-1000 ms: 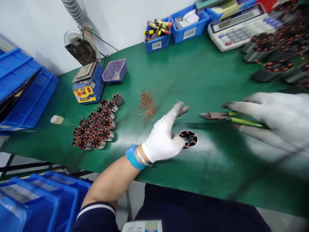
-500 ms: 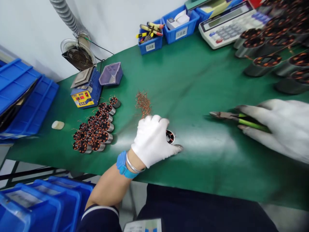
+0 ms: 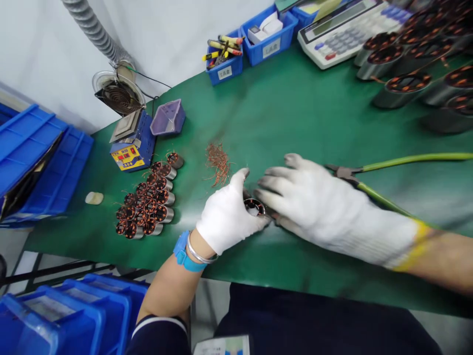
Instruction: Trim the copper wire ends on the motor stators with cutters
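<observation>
My white-gloved left hand (image 3: 231, 214) is wrapped round a small metal ring part (image 3: 254, 207) with copper windings, which rests on the green table. Close to its right side is my gloved right hand (image 3: 295, 197), fingers spread and holding nothing; whether its fingertips touch the part is unclear. Green-handled cutters (image 3: 347, 172) lie with their handles spread, partly behind my right hand and wrist. Beyond the part sits a small heap of copper wire bits (image 3: 219, 163). Left of my hands, several similar wound parts (image 3: 150, 197) stand grouped together.
A blue heating device (image 3: 133, 143) and a purple tray (image 3: 168, 118) stand at the back left. Blue boxes (image 3: 225, 71) and a calculator (image 3: 336, 37) line the back edge. Larger wound parts (image 3: 402, 88) crowd the back right. Blue bins (image 3: 55, 315) are below the table.
My right hand has let go of the cutters, now lying on the table, and has moved left to the ring part. My left thumb and fingers have opened round the part, showing more of it.
</observation>
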Demonstrator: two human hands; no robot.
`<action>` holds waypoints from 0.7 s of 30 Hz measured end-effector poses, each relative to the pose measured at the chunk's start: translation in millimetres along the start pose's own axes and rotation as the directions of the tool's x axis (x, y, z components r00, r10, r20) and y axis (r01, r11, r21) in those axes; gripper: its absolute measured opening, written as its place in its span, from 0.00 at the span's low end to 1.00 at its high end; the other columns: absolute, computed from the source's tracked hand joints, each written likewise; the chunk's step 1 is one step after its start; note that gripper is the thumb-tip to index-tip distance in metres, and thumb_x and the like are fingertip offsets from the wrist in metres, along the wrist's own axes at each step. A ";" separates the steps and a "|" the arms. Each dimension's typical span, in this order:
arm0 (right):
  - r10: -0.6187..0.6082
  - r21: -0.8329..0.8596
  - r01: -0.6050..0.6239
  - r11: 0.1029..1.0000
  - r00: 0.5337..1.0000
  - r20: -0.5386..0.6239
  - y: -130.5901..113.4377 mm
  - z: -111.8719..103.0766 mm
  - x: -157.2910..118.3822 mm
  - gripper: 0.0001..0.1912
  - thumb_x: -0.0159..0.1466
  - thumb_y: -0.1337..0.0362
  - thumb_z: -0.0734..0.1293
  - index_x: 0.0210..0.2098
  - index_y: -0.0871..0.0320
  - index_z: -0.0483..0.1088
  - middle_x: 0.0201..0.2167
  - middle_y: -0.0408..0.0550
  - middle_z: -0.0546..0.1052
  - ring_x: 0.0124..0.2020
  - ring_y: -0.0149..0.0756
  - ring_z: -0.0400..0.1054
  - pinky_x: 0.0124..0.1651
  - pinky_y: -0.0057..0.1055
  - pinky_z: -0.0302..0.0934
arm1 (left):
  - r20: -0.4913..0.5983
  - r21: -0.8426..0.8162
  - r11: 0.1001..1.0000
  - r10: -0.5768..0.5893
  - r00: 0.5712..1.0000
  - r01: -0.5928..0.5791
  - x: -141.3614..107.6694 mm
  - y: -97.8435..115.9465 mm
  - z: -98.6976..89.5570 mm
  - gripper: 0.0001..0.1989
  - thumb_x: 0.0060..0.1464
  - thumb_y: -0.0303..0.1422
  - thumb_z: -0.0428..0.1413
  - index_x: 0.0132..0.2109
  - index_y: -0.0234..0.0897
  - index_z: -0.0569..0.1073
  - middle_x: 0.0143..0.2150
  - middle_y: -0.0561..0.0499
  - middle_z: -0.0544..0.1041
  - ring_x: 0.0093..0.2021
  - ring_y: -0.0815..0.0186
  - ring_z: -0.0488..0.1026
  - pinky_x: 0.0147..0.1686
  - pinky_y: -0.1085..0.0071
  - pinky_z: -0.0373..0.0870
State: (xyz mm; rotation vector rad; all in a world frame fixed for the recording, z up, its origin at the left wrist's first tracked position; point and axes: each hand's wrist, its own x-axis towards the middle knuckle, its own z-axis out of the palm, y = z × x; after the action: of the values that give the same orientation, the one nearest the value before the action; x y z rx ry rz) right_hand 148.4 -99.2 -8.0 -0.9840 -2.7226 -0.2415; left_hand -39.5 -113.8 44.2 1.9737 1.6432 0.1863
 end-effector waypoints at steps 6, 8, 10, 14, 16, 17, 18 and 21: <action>-0.077 0.084 0.070 0.994 0.993 0.089 5.5 4.4 2.9 0.11 0.62 0.67 0.60 0.26 0.54 0.70 0.31 0.46 0.75 0.43 0.42 0.69 0.66 0.57 0.45 | 0.018 0.119 0.992 -0.037 0.999 0.034 1.8 3.3 0.1 0.37 0.46 0.44 0.60 0.63 0.40 0.65 0.41 0.50 0.81 0.39 0.56 0.79 0.41 0.62 0.76; -0.074 0.106 0.067 0.992 0.995 0.063 24.7 0.5 -7.3 0.09 0.60 0.65 0.62 0.24 0.54 0.68 0.29 0.47 0.74 0.39 0.40 0.68 0.64 0.56 0.47 | 0.009 0.182 0.982 -0.052 0.999 0.050 1.8 4.7 1.1 0.29 0.47 0.46 0.59 0.55 0.40 0.72 0.39 0.49 0.80 0.38 0.55 0.79 0.40 0.60 0.76; -0.049 0.123 0.049 0.991 0.999 -0.001 42.9 -2.7 -14.8 0.11 0.62 0.62 0.61 0.24 0.54 0.68 0.30 0.49 0.75 0.36 0.39 0.66 0.61 0.53 0.52 | 0.010 0.213 0.975 -0.058 0.998 0.055 1.8 4.4 1.5 0.24 0.47 0.49 0.58 0.48 0.40 0.74 0.37 0.48 0.79 0.37 0.53 0.78 0.39 0.59 0.75; 0.075 0.234 -0.050 0.971 0.992 -0.101 47.9 -0.9 -17.1 0.18 0.64 0.53 0.62 0.42 0.59 0.75 0.46 0.57 0.76 0.49 0.48 0.67 0.56 0.50 0.59 | 0.027 0.107 0.994 0.011 1.000 -0.014 2.4 -1.5 -0.4 0.29 0.39 0.52 0.64 0.46 0.39 0.73 0.42 0.47 0.78 0.41 0.55 0.77 0.41 0.60 0.76; 0.096 0.318 -0.051 0.947 0.987 -0.128 33.7 5.1 -12.9 0.24 0.63 0.49 0.64 0.51 0.60 0.73 0.51 0.59 0.74 0.56 0.52 0.64 0.59 0.52 0.59 | 0.016 0.063 0.995 0.076 0.997 -0.077 3.5 -4.4 -1.5 0.30 0.38 0.50 0.65 0.46 0.39 0.73 0.44 0.46 0.77 0.42 0.56 0.77 0.43 0.62 0.76; 0.082 0.360 -0.030 0.932 0.988 -0.131 25.4 9.1 -9.8 0.23 0.64 0.50 0.63 0.50 0.59 0.73 0.50 0.58 0.74 0.57 0.52 0.64 0.60 0.54 0.57 | 0.029 0.066 0.993 0.094 0.995 -0.096 4.2 -5.0 -1.6 0.27 0.40 0.48 0.64 0.45 0.39 0.73 0.43 0.47 0.77 0.41 0.57 0.76 0.42 0.62 0.75; 0.060 0.407 -0.005 0.914 0.991 -0.123 17.9 13.3 -6.4 0.19 0.65 0.51 0.62 0.47 0.57 0.74 0.47 0.56 0.75 0.56 0.51 0.65 0.62 0.55 0.56 | 0.063 0.078 0.991 0.100 0.993 -0.104 4.9 -4.9 -1.5 0.23 0.41 0.46 0.63 0.43 0.39 0.73 0.40 0.48 0.77 0.39 0.58 0.76 0.41 0.63 0.75; 0.011 0.517 0.012 0.856 0.999 -0.040 10.5 22.1 1.3 0.16 0.69 0.58 0.56 0.35 0.55 0.74 0.38 0.49 0.77 0.45 0.41 0.71 0.63 0.52 0.56 | 0.177 0.120 0.989 0.066 0.982 -0.089 5.9 -0.7 0.5 0.15 0.44 0.44 0.62 0.35 0.40 0.71 0.33 0.51 0.76 0.34 0.60 0.75 0.37 0.65 0.73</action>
State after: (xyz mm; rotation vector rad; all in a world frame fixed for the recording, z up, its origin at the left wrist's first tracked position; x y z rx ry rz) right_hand 150.5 -85.3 -28.0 -0.8013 -2.5290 0.4513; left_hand -38.5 -108.3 42.0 2.0874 1.5010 -0.0619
